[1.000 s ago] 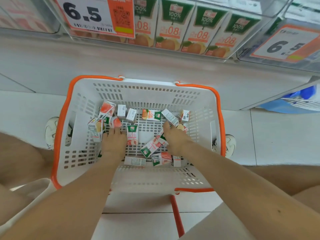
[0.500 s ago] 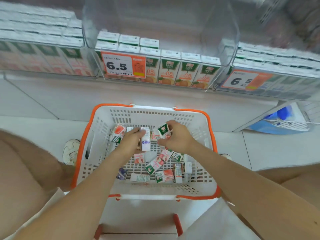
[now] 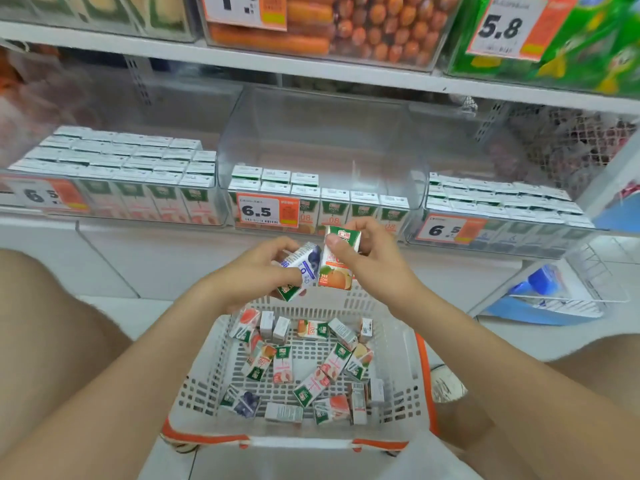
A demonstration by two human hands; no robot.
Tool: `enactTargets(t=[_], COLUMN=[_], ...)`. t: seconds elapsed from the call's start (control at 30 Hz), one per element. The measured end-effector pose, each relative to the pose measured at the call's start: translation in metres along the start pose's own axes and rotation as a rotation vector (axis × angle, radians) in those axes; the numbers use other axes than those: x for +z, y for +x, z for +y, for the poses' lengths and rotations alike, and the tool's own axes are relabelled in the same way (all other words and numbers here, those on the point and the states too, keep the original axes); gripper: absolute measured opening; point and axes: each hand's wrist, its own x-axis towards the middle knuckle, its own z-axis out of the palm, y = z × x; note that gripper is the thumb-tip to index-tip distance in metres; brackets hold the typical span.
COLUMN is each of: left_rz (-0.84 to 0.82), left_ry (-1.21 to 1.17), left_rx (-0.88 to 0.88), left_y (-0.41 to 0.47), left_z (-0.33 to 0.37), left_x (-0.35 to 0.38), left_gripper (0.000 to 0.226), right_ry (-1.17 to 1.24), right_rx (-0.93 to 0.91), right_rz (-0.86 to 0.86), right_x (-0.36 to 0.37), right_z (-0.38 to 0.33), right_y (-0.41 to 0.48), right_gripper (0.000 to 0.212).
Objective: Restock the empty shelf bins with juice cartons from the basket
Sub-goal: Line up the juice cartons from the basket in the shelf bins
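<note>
Raised clear of the basket [image 3: 207, 372] within the last second, up from among its cartons: left hand [image 3: 256, 271] and right hand [image 3: 370, 261], now level with the front of the middle bin [image 3: 325, 140]. Left fingers curled round a blue-printed carton [image 3: 304, 263]; right thumb and fingers clamped on an orange-printed carton [image 3: 341, 261], upright, touching the first. Judged: pick complete, placing not yet begun. Orange print consistent with the middle bin's front rows; rear of that bin apparently unfilled. Many loose cartons [image 3: 311, 386] left on the basket floor. Possible second carton beneath the blue one: not determinable. Upper shelf [image 3: 311, 64] blurred; left price tag [image 3: 41, 195] cut off at frame edge.
</note>
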Motion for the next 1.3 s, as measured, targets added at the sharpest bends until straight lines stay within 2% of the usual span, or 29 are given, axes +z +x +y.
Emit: enactTargets(t=[0.1, 0.17, 0.3, 0.47, 0.6, 0.7, 0.83, 0.93, 1.07, 1.3], left_rz=[0.097, 0.182, 0.232, 0.306, 0.534, 0.714, 0.787, 0.760, 0.720, 0.663], left_ry=[0.326, 0.424, 0.426, 0.405, 0.342, 0.253, 0.204, 0.200, 0.210, 0.199], left_rx=[0.122, 0.168, 0.301, 0.444, 0.561, 0.545, 0.489, 0.482, 0.458, 0.459], left_y=[-0.007, -0.010, -0.007, 0.005, 0.021, 0.034, 0.048, 0.054, 0.059, 0.064], left_z=[0.025, 0.041, 0.060, 0.082, 0.094, 0.088, 0.087, 0.087, 0.087, 0.087], left_x=[-0.021, -0.031, -0.046, -0.048, -0.047, -0.046, -0.045, -0.044, -0.039, -0.030], left_gripper=[0.034, 0.034, 0.031, 0.022, 0.022, 0.032, 0.034, 0.028, 0.026, 0.025], right_ry=[-0.029, -0.086, -0.276, -0.308, -0.339, -0.473, -0.791, -1.001, -0.970, -1.003], right_rx=[-0.004, -0.047, -0.132, -0.198, -0.311, -0.394, -0.513, -0.444, -0.359, -0.252], right_rz=[0.098, 0.146, 0.176, 0.258, 0.361, 0.384, 0.181, 0.004, -0.130, -0.211], right_x=[-0.007, -0.011, -0.020, -0.019, -0.024, -0.033, -0.046, -0.048, -0.029, -0.023], right_z=[-0.016, -0.026, -0.047, -0.067, -0.083, -0.093, -0.094, -0.080, -0.071, -0.061], right_y=[0.005, 0.009, 0.020, 0.037, 0.056, 0.078, 0.106, 0.121, 0.128, 0.141], right_gripper=[0.031, 0.029, 0.028, 0.040, 0.036, 0.042, 0.042, 0.043, 0.044, 0.039])
